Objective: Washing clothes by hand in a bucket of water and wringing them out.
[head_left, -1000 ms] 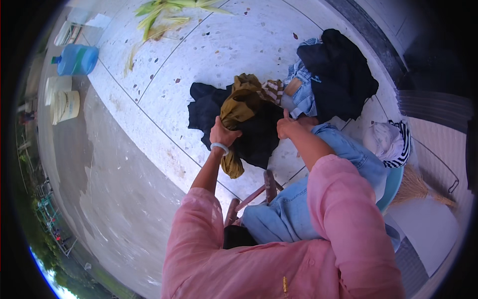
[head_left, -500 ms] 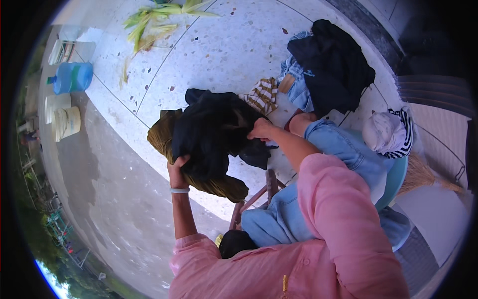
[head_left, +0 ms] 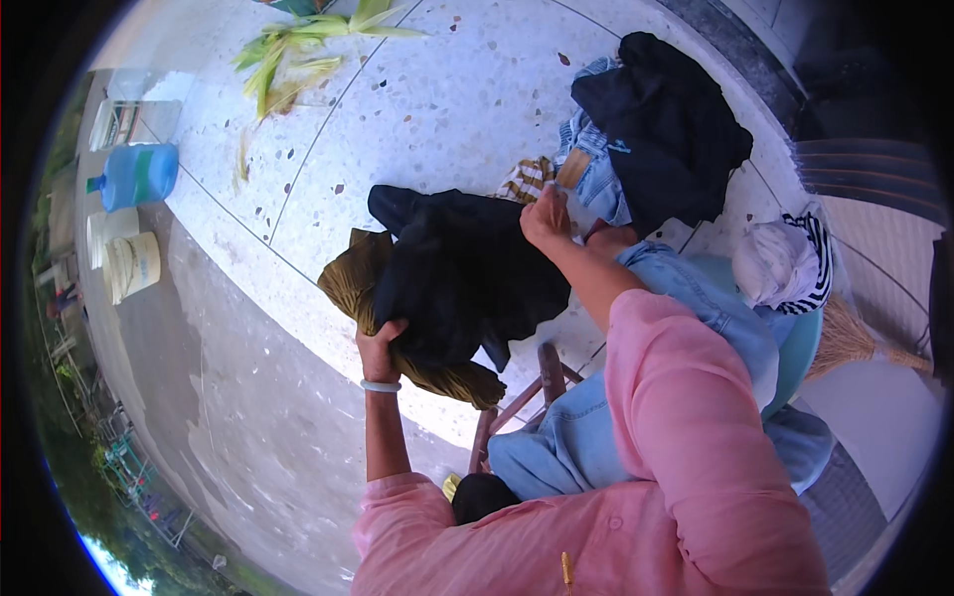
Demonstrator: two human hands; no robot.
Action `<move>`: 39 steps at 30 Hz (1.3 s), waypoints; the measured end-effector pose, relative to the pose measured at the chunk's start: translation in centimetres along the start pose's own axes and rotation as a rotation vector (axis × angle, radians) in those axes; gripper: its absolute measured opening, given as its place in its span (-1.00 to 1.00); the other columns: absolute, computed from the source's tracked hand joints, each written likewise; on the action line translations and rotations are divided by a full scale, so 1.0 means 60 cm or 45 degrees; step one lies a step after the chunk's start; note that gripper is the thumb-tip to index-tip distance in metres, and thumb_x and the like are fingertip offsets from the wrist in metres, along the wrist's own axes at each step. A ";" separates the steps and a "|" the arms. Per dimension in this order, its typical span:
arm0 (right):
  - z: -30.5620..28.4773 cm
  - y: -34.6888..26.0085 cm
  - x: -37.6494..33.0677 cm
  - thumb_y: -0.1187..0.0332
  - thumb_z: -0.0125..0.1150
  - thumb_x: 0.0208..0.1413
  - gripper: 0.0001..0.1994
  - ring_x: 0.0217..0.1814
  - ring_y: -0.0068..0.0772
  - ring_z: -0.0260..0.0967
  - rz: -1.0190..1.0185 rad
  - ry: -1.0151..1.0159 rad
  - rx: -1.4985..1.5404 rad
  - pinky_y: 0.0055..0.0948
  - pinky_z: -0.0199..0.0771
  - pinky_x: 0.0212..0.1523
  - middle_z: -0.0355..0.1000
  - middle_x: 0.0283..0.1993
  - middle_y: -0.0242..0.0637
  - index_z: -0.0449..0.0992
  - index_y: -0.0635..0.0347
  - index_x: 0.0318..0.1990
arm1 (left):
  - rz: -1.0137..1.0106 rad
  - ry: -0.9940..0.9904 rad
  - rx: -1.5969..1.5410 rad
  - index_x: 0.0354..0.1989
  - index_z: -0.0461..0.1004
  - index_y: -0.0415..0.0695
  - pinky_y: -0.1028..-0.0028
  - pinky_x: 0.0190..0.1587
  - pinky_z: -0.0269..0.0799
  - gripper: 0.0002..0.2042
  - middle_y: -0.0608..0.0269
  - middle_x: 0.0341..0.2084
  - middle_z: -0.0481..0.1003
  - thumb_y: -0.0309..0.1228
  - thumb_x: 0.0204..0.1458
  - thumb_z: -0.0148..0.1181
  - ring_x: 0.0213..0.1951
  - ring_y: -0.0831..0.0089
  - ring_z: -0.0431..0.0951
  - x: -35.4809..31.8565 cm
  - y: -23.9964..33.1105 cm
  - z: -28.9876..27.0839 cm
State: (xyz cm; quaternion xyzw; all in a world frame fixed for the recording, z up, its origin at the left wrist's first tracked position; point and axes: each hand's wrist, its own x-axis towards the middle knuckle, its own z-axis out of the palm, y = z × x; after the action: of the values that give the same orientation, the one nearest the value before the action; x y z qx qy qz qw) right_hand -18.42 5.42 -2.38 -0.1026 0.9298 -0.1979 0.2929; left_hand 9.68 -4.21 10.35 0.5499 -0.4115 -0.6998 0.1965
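A black garment hangs loosely spread between my hands. Beneath it shows an olive-brown piece of clothing, its ends sticking out at the left and lower right. My left hand, with a pale bangle at the wrist, is closed on the near left edge of both cloths, thumb on top. My right hand is closed at the far right edge of the black garment, fingertips partly hidden. Just beyond it lies a brown-and-white striped cloth.
Jeans and a black top lie heaped on the tiles. A white cloth bundle rests by a teal tub, near a straw broom. Corn husks, a blue water jug and a pale bucket are farther left.
My right hand has moved up and away, and the black garment is spread wider and flatter. My left hand keeps its hold, slightly farther right in the picture.
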 end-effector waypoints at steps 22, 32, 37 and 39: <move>-0.132 -0.148 -0.044 0.19 0.17 -0.13 -0.69 -0.82 -0.48 0.16 -0.325 -1.022 -0.311 -0.46 0.13 -0.81 0.27 -0.75 -0.31 0.46 0.33 -0.61 | 0.263 0.015 0.198 -0.08 0.38 -0.25 0.37 -0.17 0.49 -0.50 0.19 -0.26 0.49 -0.64 -0.34 0.31 -0.28 0.34 0.53 0.107 -0.130 0.054; -0.548 -0.205 -0.173 0.22 0.17 0.00 -0.79 -0.76 -0.81 -0.11 -0.449 -0.807 0.688 -0.72 -0.17 -0.83 0.12 -0.67 -0.55 0.36 0.16 -0.42 | -0.215 0.053 0.069 -0.14 0.41 -0.28 0.30 -0.31 0.55 -0.59 0.14 -0.34 0.51 -0.50 -0.25 0.33 -0.37 0.28 0.55 0.162 -0.108 0.074; -0.727 -0.081 -0.255 0.16 0.14 0.08 -0.74 -0.79 -0.78 -0.06 -0.519 -0.585 1.157 -0.73 -0.13 -0.88 0.22 -0.60 -0.48 0.39 0.20 -0.31 | -0.530 0.059 0.083 -0.05 0.38 -0.37 0.39 -0.12 0.45 -0.33 0.07 -0.16 0.47 -0.25 -0.37 0.47 -0.18 0.29 0.50 0.268 -0.163 0.047; -0.768 -0.015 -0.292 0.17 0.06 0.12 -0.73 -0.80 -0.76 -0.05 -0.487 -0.270 1.423 -0.73 -0.11 -0.89 0.24 -0.61 -0.47 0.40 0.22 -0.23 | -0.594 -0.002 0.018 0.06 0.28 -0.40 0.37 -0.08 0.44 -0.22 0.03 -0.08 0.43 -0.21 -0.36 0.47 -0.16 0.26 0.50 0.290 -0.181 0.045</move>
State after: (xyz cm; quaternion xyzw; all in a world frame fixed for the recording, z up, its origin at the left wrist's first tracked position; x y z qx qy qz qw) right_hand -31.19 24.16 41.37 -0.1178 0.6156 -0.6947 0.3529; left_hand 3.57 -9.55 -8.66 0.6311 -0.2782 -0.7237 0.0252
